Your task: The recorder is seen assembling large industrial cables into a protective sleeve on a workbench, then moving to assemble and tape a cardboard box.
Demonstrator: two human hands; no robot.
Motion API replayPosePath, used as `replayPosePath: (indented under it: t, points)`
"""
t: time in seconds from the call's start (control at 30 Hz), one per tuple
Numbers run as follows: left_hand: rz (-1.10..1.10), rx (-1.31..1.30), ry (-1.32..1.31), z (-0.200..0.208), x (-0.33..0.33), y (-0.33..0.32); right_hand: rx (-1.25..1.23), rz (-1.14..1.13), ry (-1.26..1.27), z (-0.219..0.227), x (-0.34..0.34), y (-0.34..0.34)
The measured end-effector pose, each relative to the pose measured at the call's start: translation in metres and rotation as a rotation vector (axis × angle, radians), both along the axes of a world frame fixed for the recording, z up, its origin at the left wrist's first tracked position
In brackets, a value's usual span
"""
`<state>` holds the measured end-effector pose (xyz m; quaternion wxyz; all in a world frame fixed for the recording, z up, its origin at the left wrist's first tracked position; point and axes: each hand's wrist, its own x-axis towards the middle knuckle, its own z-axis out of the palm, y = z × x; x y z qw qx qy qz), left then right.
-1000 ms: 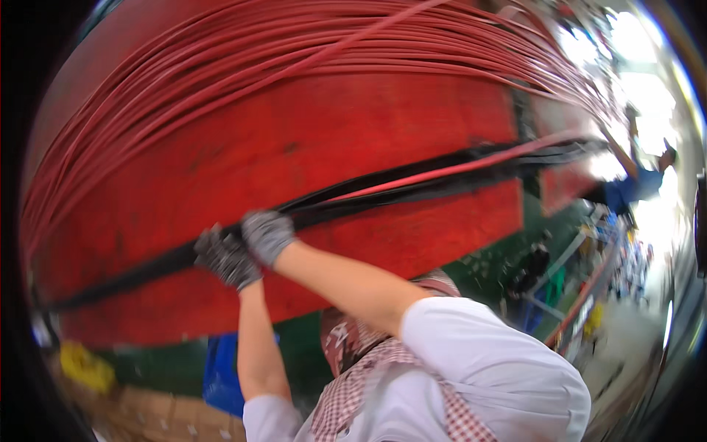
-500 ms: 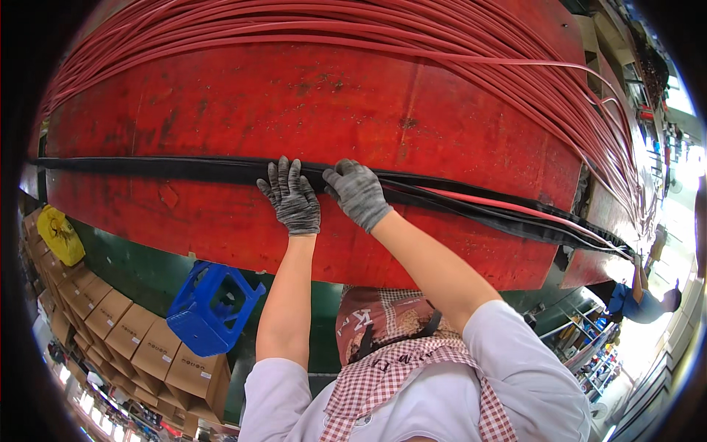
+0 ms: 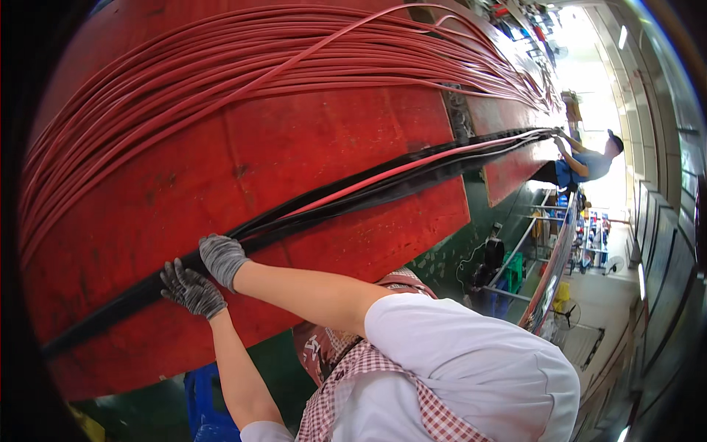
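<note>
A long black sleeve (image 3: 383, 195) runs slantwise over the red table, and a red hose (image 3: 353, 182) and a thin grey line show in its open part to the right. My right hand (image 3: 223, 261), in a grey knit glove, is closed on the sleeve where the opening ends. Just left of it, my gloved left hand (image 3: 193, 289) rests on the sleeve with its fingers apart. At the far end a co-worker (image 3: 585, 162) in blue has both hands at the sleeve and the lines.
Many red hoses (image 3: 294, 77) lie in a long bundle along the far side of the red table (image 3: 331, 144). A blue stool (image 3: 202, 401) stands below the near edge. Metal racks (image 3: 526, 258) and a fan (image 3: 567, 313) are to the right.
My view has turned right, toward the co-worker, so my hands and the table appear shifted to the lower left. The right hand stays closed on the sleeve and the left stays flat on it.
</note>
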<state>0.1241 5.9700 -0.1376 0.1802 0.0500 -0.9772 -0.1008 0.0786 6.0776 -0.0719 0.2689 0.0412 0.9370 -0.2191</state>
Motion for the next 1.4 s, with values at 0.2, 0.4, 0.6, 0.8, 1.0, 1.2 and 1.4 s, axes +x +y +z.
replayPosePath:
  t: [0.2, 0.4, 0.6, 0.8, 1.0, 1.2, 1.4]
  points:
    - [-0.008, 0.000, 0.003, 0.000, 0.002, 0.000, 0.093, 0.073, 0.023, 0.008, 0.003, 0.006]
    - [0.000, -0.041, -0.002, 0.004, 0.001, 0.001, 0.126, 0.218, 0.085, 0.014, 0.002, 0.009]
    - [-0.019, 0.119, 0.033, 0.013, -0.004, 0.002, 0.085, 0.294, 0.220, 0.000, 0.000, 0.008]
    - [0.008, 0.045, -0.037, 0.005, -0.001, 0.000, 0.129, 0.770, 0.332, -0.002, -0.014, 0.014]
    - [0.023, 0.061, -0.031, 0.002, 0.005, -0.005, 0.129, 0.592, -0.217, 0.011, -0.036, 0.006]
    - [0.002, 0.046, -0.052, 0.010, -0.001, 0.002, -0.047, 0.260, -0.238, 0.007, -0.028, 0.019]
    - [-0.018, -0.040, 0.007, 0.001, -0.003, -0.011, -0.074, 0.045, 0.058, 0.002, 0.005, 0.046]
